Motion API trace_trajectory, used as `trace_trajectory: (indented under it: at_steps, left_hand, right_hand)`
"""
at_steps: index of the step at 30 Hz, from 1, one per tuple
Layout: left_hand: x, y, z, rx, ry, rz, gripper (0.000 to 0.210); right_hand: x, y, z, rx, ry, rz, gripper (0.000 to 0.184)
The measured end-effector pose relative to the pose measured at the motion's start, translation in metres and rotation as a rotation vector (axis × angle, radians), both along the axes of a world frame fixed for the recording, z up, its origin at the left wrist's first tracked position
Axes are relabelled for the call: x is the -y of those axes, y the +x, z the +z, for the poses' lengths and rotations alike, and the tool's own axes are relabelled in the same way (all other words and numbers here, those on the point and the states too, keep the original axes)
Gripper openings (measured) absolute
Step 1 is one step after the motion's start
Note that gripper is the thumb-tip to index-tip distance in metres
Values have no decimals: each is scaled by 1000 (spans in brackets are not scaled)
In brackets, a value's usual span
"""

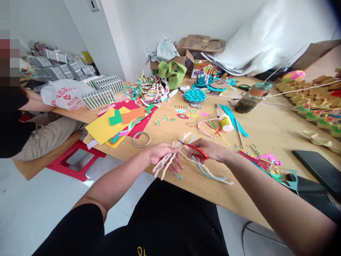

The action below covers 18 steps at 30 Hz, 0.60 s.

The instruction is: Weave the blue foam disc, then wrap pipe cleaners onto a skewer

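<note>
At the table's near edge my left hand is closed around a small bundle of white and pale pink yarn strands. The loose ends hang below my fingers, and others stick out above. My right hand grips a pair of scissors with red handles. Their blades point left, close to the strands at my left hand's fingertips; whether they touch the yarn I cannot tell. Longer white and light blue yarn trails over the table below my right hand. A short blue twisted piece lies at the edge.
Left are coloured paper sheets and a tape roll. Paper fish, a glue bottle and a glass jar stand or lie farther back. A phone lies right. Another person sits at the left, near a red stool.
</note>
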<state>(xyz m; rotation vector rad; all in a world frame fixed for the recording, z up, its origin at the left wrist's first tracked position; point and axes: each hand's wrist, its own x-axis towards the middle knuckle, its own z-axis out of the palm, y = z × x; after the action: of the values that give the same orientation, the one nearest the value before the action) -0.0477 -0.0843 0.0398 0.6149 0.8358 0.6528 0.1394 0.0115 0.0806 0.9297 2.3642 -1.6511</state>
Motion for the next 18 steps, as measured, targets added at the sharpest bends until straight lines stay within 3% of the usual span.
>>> trace_trajectory:
  at_steps: [6,18]
  left_hand:
    - [4,1,0,13,36,20,21]
    - [7,6,-1,-189,91,40,26]
  right_hand:
    - [-1,3,-6,-28,8,27,55]
    - [0,8,-14,-1,73,102,43]
